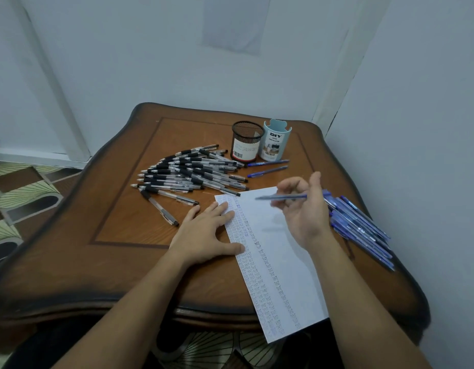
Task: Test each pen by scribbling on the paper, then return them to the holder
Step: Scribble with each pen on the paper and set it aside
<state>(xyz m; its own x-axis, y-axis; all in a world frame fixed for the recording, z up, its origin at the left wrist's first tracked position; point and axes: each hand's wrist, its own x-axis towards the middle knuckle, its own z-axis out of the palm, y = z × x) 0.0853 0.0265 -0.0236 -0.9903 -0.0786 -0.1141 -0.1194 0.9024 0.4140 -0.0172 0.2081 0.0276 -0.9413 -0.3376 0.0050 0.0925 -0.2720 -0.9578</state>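
Right hand point(305, 211) is raised over the paper point(281, 262), palm turned up, fingers curled and pinching a blue pen point(281, 197). The pen lies roughly level, one end pointing left of the grip and blurred; cannot tell if it is capped. The pen is off the sheet, not touching it. Left hand point(204, 233) is left of and below the grip, fingers spread flat, pressing on the paper's left edge, holding nothing. The paper runs under the grip toward the person and overhangs the near edge of the table point(124, 209); columns of small scribbles are on its left part. Blue pen pile point(361, 225) lies just right of the gripping hand, at the table's right edge. Black pen pile point(190, 171) is well left of the grip, beyond the left hand. Beyond the grip stand a black mesh holder point(246, 141) and a light blue holder point(275, 141), side by side and upright; two loose blue pens point(268, 167) lie between them and the grip.
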